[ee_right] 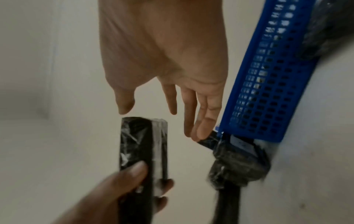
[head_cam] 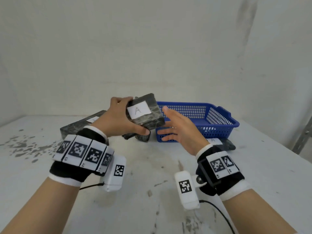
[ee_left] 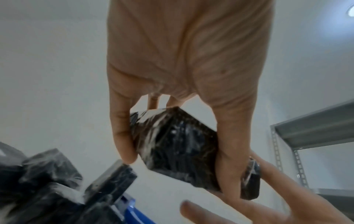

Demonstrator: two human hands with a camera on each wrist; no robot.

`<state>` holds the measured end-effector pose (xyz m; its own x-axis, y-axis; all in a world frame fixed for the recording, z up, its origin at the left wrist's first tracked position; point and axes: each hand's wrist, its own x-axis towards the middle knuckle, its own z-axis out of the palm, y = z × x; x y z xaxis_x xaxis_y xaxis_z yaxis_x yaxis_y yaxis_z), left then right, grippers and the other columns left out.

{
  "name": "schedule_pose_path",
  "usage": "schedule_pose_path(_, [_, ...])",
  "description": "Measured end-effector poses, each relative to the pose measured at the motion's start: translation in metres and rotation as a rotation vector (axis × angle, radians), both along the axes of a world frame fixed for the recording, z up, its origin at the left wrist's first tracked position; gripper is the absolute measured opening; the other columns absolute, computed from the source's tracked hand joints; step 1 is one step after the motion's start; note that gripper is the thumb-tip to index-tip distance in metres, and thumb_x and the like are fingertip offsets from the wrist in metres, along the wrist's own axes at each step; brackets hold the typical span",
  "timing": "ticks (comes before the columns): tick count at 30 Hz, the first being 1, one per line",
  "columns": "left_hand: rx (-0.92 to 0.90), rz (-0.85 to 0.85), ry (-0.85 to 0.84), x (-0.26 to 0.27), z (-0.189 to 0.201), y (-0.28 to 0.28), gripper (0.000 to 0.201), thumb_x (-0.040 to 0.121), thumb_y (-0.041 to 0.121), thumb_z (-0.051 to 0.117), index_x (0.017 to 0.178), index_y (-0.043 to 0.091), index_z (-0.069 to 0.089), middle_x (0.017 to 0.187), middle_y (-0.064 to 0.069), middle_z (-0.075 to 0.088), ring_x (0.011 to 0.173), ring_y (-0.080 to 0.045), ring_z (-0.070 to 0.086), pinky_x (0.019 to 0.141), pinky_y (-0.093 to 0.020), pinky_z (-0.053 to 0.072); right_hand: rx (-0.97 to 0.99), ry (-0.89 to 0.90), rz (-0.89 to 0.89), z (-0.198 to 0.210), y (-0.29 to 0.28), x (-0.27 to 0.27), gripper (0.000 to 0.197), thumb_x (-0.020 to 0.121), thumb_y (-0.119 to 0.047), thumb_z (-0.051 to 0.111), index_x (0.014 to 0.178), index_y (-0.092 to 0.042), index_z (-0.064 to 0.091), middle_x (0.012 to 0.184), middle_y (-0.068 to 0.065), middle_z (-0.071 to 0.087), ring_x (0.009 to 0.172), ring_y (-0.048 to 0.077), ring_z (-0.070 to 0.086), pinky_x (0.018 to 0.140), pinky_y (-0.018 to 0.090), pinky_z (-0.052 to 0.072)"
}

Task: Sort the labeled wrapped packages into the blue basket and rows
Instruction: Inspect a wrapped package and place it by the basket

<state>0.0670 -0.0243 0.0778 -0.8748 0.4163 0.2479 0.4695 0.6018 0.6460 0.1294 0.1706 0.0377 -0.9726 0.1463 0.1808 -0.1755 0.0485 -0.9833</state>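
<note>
Up above the counter (head_cam: 152, 166), the left hand (head_cam: 116, 119) grips a black wrapped package (head_cam: 145, 112) — its white label reads A — thumb under one edge, fingers over the far one. Beside it the right hand (head_cam: 179, 125) is spread flat, fingers straight and holding nothing, near the package's right side. Behind them sits the blue basket (head_cam: 219, 122) (mesh walls), with more wrapped packages (head_cam: 81, 124) lying on the counter at its left.
</note>
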Motion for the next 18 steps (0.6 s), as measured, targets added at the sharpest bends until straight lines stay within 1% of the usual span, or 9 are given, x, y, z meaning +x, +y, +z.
schedule_pose_path(2, [0.027,-0.056,0.004,0.011,-0.003,0.006,0.118,0.055,0.032,0.093,0.15,0.023,0.023,0.13,0.006,0.024,0.12,-0.014,0.043,0.083,-0.022,0.046,-0.125,0.032,0.049,0.001,0.0,0.01,0.039,0.093,-0.034,0.064,0.129,-0.02,0.062,0.112,0.013,0.073,0.09,0.032,0.072,0.072,0.038,0.059])
schedule_pose_path(4, [0.054,-0.118,-0.011,0.018,-0.007,0.011,0.126,0.05,0.041,0.094,0.151,0.026,0.021,0.137,0.009,0.023,0.127,-0.014,0.041,0.091,-0.028,0.048,-0.212,0.082,0.056,-0.001,0.005,0.018,0.036,0.096,-0.017,0.062,0.132,-0.012,0.06,0.113,0.013,0.072,0.089,0.026,0.07,0.065,0.033,0.057])
schedule_pose_path(7, [0.176,-0.122,-0.074,0.024,-0.015,0.017,0.127,0.055,0.064,0.079,0.154,0.029,0.008,0.155,0.012,0.01,0.139,-0.012,0.031,0.109,-0.028,0.032,-0.292,0.127,0.03,-0.01,0.015,0.025,0.038,0.097,-0.006,0.057,0.134,-0.009,0.058,0.114,0.012,0.073,0.088,0.021,0.071,0.062,0.031,0.058])
schedule_pose_path(9, [0.315,-0.096,-0.156,0.025,-0.022,0.02,0.122,0.059,0.071,0.068,0.154,0.032,0.004,0.159,0.008,0.009,0.134,-0.015,0.04,0.111,-0.034,0.032,-0.359,0.149,0.025,-0.016,0.021,0.026,0.042,0.096,-0.003,0.056,0.137,-0.012,0.056,0.107,0.009,0.075,0.085,0.02,0.071,0.062,0.032,0.059])
schedule_pose_path(10, [0.384,-0.098,-0.195,0.025,-0.026,0.021,0.12,0.06,0.074,0.069,0.154,0.033,0.006,0.159,0.004,0.017,0.127,-0.014,0.047,0.11,-0.037,0.035,-0.363,0.159,0.024,-0.019,0.022,0.027,0.045,0.096,-0.002,0.056,0.139,-0.016,0.054,0.106,0.008,0.075,0.085,0.021,0.071,0.063,0.032,0.059])
schedule_pose_path(11, [0.444,-0.117,-0.239,0.024,-0.03,0.022,0.117,0.061,0.071,0.073,0.153,0.035,0.012,0.154,0.001,0.032,0.12,-0.015,0.055,0.108,-0.041,0.04,-0.344,0.168,0.029,-0.021,0.023,0.027,0.048,0.097,-0.002,0.055,0.141,-0.021,0.052,0.107,0.007,0.076,0.086,0.021,0.071,0.065,0.033,0.059])
schedule_pose_path(13, [0.584,-0.183,-0.333,0.022,-0.039,0.024,0.094,0.075,0.046,0.077,0.151,0.033,0.022,0.133,-0.006,0.059,0.102,-0.019,0.068,0.088,-0.045,0.056,-0.292,0.177,0.057,-0.023,0.024,0.029,0.054,0.096,-0.004,0.056,0.143,-0.03,0.049,0.113,0.006,0.075,0.089,0.021,0.071,0.069,0.035,0.06])
schedule_pose_path(15, [0.7,-0.225,-0.373,0.021,-0.047,0.026,0.074,0.087,0.019,0.066,0.15,0.03,0.027,0.118,-0.009,0.068,0.084,-0.019,0.072,0.065,-0.036,0.06,-0.267,0.175,0.087,-0.024,0.025,0.03,0.058,0.093,-0.011,0.06,0.145,-0.033,0.046,0.117,0.005,0.074,0.094,0.022,0.07,0.073,0.036,0.06])
schedule_pose_path(18, [0.786,-0.243,-0.331,0.023,-0.054,0.031,0.081,0.081,0.022,0.066,0.151,0.029,0.026,0.113,-0.009,0.07,0.08,-0.018,0.071,0.059,-0.032,0.057,-0.227,0.172,0.101,-0.025,0.028,0.032,0.072,0.082,-0.016,0.066,0.148,-0.031,0.041,0.117,0.008,0.074,0.101,0.027,0.07,0.076,0.036,0.059])
